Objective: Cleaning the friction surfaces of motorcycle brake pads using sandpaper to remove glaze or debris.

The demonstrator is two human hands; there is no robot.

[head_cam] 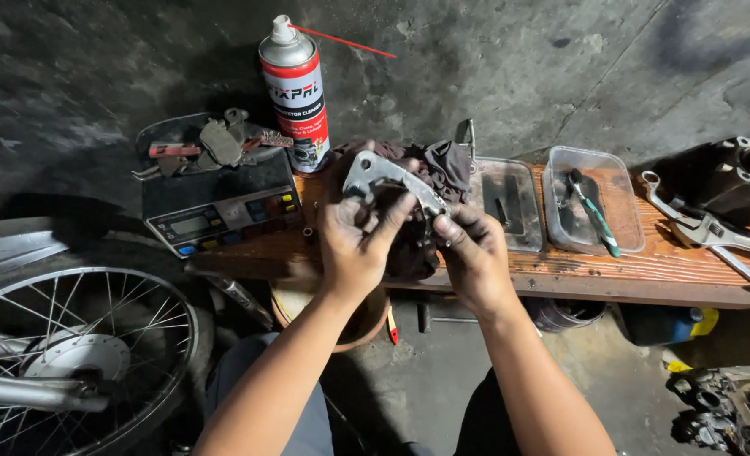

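Both my hands hold a grey metal bracket (389,175) above a low wooden bench (611,274). My left hand (354,245) grips its left end, fingers curled over the metal. At the bracket's right end, my right hand (469,249) pinches it between greasy fingertips. A dark brown rag (438,165) lies bunched under and behind the bracket.
A red and silver spray can (295,93) with a red straw stands at the back. A digital scale (219,207) carries brake pads (221,142). Two clear plastic trays (594,203) hold a toothbrush (592,213). A wrench (700,224) lies right; a spoked wheel (71,355) sits lower left.
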